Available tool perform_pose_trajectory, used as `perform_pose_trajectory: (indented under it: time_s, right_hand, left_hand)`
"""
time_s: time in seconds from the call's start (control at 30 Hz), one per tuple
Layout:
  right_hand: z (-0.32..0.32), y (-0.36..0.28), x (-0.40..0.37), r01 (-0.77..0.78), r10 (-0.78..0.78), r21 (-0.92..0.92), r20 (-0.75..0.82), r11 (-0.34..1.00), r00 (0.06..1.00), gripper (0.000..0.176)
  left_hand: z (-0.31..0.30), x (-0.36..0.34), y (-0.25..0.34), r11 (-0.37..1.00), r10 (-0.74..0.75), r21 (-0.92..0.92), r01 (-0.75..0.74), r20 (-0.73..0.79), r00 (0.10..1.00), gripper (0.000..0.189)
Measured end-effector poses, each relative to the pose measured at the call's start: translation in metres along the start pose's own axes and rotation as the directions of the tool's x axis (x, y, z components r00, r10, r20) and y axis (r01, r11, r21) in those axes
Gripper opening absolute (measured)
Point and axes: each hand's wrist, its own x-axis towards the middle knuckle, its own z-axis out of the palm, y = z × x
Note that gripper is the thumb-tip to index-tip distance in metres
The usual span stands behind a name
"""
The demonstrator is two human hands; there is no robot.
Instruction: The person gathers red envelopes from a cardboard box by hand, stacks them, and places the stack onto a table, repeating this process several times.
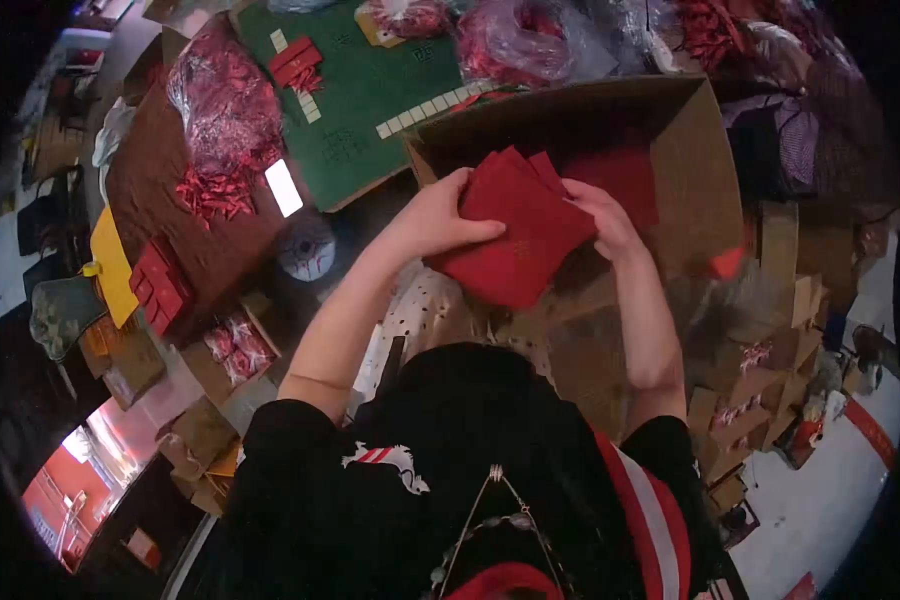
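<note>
Over the front of a large cardboard box [710, 130], my two hands hold a fanned stack of flat red pieces [520, 245], which look like envelopes or cards. My left hand [435, 220] grips the stack's left side, thumb on top and fingers behind. At the upper right edge, my right hand [607, 222] is closed round the pieces, its fingertips partly hidden. Inside the box lies more flat red material [620, 185], behind the stack.
Left of the box is a green table top [345, 130] with white tiles and red packets. A brown table [140, 165] bears a plastic bag of red items [230, 95] and a bright phone-like rectangle [284, 188]. Opened cartons [750, 400] stand at the right.
</note>
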Motion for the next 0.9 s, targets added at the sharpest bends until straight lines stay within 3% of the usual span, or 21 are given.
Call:
perform_pose_trajectory:
  time_s: [0.03,0.07,0.13,0.17,0.23,0.27,0.33,0.37,0.4,0.43,0.47,0.5,0.53,0.6,0.63,0.67,0.73,0.77,0.8,0.87,0.9]
  right_hand:
    - [-0.024,0.042,0.01,-0.059,0.067,0.128,-0.062,0.99,0.996,0.045]
    - [-0.016,0.041,-0.001,-0.045,0.051,0.112,-0.047,0.993,0.998,0.045]
    - [0.006,0.043,-0.026,0.009,-0.062,0.25,0.207,0.968,0.976,0.065]
    - [0.025,0.042,-0.034,0.014,-0.071,0.245,0.227,0.969,0.971,0.065]
    - [0.076,0.045,-0.049,0.009,0.012,-0.13,0.159,0.991,0.987,0.087]
    - [0.096,0.048,-0.06,-0.002,0.005,-0.015,0.182,1.0,0.983,0.082]
    - [0.109,0.067,-0.074,0.03,-0.03,0.0,0.126,1.0,0.992,0.079]
    - [0.115,0.078,-0.078,0.06,-0.061,0.02,0.06,0.998,0.996,0.075]
    - [0.123,0.088,-0.082,0.144,-0.147,0.076,0.037,0.987,0.988,0.071]
    - [0.131,0.093,-0.087,0.129,-0.123,0.144,-0.049,0.981,0.991,0.071]
    - [0.139,0.098,-0.092,0.121,-0.093,0.213,-0.135,0.97,0.986,0.07]
    - [0.145,0.096,-0.1,0.208,-0.193,0.269,-0.08,0.94,0.978,0.071]
    - [0.151,0.098,-0.102,0.211,-0.199,0.267,-0.074,0.94,0.977,0.071]
    - [0.161,0.103,-0.102,0.255,-0.255,0.271,-0.037,0.928,0.966,0.081]
    - [0.159,0.12,-0.095,0.132,-0.12,0.246,-0.064,0.96,0.991,0.099]
    - [0.161,0.116,-0.099,0.125,-0.116,0.238,-0.05,0.963,0.992,0.099]
    - [0.16,0.103,-0.104,0.089,-0.084,-0.018,0.191,0.996,0.978,0.113]
    - [0.161,0.105,-0.107,0.18,-0.15,-0.086,0.278,0.98,0.949,0.117]
    - [0.159,0.107,-0.108,0.176,-0.143,-0.093,0.286,0.98,0.947,0.117]
    - [0.17,0.098,-0.115,0.216,-0.252,0.137,0.377,0.967,0.891,0.118]
    - [0.174,0.091,-0.118,0.308,-0.351,0.174,0.35,0.935,0.869,0.112]
  left_hand:
    - [-0.003,-0.008,-0.004,0.992,0.033,0.123,-0.031,-0.014,0.999,0.078]
    - [-0.007,-0.026,0.016,0.987,-0.042,0.155,0.037,0.024,0.999,0.076]
    - [-0.006,-0.047,0.012,0.968,-0.034,0.252,0.02,0.052,0.998,0.076]
    - [-0.006,-0.061,0.016,0.937,-0.041,0.35,0.002,0.105,0.994,0.076]
    - [0.0,-0.092,0.022,0.929,-0.091,0.365,0.058,0.072,0.993,0.074]
    - [0.002,-0.106,0.024,0.904,-0.127,0.419,0.087,0.068,0.99,0.075]
    - [0.011,-0.134,0.022,0.877,-0.162,0.465,0.122,0.049,0.986,0.076]
    - [0.014,-0.151,0.016,0.817,0.053,0.574,0.056,-0.171,0.984,0.086]
    - [0.015,-0.166,0.009,0.729,0.286,0.684,0.028,-0.343,0.895,0.096]
    - [0.014,-0.175,-0.007,0.819,0.203,0.559,0.13,-0.495,0.845,0.107]
    - [0.015,-0.183,-0.032,0.977,0.049,0.198,0.075,-0.553,0.831,0.11]
    - [0.02,-0.194,-0.048,0.981,-0.112,-0.194,0.005,-0.547,0.83,0.113]
    - [0.028,-0.207,-0.045,0.922,-0.223,-0.383,0.054,-0.414,0.882,0.115]
    - [0.054,-0.218,-0.07,0.908,0.074,-0.358,-0.217,-0.372,0.925,0.112]
    - [0.065,-0.227,-0.05,0.934,-0.114,-0.351,-0.062,-0.459,0.881,0.106]
    - [0.072,-0.232,-0.052,0.932,-0.12,-0.357,-0.065,-0.471,0.874,0.106]
    - [0.079,-0.239,-0.057,0.884,-0.084,-0.425,-0.192,-0.551,0.83,0.095]
    - [0.078,-0.246,-0.056,0.887,-0.136,-0.434,-0.158,-0.572,0.809,0.086]
    - [0.076,-0.25,-0.068,0.846,-0.146,-0.503,-0.18,-0.542,0.828,0.084]
    - [0.07,-0.267,-0.067,0.783,-0.135,-0.582,-0.218,-0.503,0.854,0.077]
    - [0.07,-0.274,-0.073,0.767,-0.169,-0.617,-0.176,-0.459,0.872,0.076]
